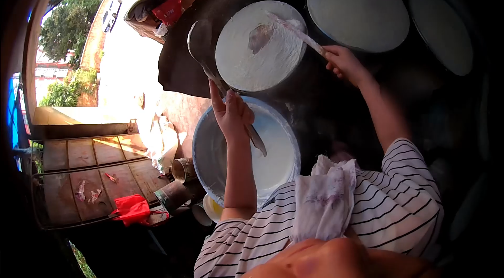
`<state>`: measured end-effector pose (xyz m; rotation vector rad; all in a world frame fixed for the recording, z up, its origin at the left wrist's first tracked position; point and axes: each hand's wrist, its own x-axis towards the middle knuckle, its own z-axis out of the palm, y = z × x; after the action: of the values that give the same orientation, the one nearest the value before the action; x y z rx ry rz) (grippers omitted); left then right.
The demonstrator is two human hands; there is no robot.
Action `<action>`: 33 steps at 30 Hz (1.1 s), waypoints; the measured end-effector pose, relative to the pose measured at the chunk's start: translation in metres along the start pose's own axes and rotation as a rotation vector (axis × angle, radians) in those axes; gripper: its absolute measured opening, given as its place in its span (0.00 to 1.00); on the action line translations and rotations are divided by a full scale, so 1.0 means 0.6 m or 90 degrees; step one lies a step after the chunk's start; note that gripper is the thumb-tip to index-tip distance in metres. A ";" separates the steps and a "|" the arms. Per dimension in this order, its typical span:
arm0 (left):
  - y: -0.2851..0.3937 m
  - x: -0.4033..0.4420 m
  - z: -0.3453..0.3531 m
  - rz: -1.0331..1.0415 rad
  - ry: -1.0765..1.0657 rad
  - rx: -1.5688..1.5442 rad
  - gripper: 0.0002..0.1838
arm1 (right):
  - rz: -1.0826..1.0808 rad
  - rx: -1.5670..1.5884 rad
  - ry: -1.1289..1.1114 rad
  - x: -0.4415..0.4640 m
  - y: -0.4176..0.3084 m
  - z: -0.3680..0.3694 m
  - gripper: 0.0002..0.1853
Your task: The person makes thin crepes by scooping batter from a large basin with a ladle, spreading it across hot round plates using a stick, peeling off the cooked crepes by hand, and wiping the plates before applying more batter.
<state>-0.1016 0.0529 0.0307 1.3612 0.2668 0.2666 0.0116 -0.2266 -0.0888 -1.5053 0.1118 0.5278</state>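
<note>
My left hand (232, 114) is closed round the handle of a ladle (200, 50), whose bowl is raised beside the nearest round white surface (236, 63). Below that hand stands a large basin (273, 157) with white liquid inside. My right hand (344, 65) grips a pale flat stick (302, 35), its far end resting on the same white round surface. A greyish patch (260, 38) shows near the middle of that surface, close to the stick's tip.
Two more white rounds (358, 10) (441, 31) lie to the right. At the lower left are a tiled ledge (84, 160), a red cloth (132, 209) and metal cans (173, 195). A bag with a red packet (169, 10) stands at the upper left.
</note>
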 end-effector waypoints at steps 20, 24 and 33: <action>-0.028 0.059 0.062 -0.023 0.002 0.011 0.32 | -0.230 -0.566 0.274 0.047 0.060 0.033 0.19; -0.021 0.067 0.102 -0.061 -0.007 -0.072 0.31 | -0.309 -0.674 0.188 0.084 0.028 0.122 0.19; -0.026 0.066 0.097 -0.043 -0.020 -0.109 0.30 | -0.312 -0.623 0.200 0.056 0.064 0.120 0.16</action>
<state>-0.0439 0.0096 0.0253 1.1847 0.2574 0.2060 0.0083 -0.1494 -0.1311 -2.4642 -0.3148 -0.1038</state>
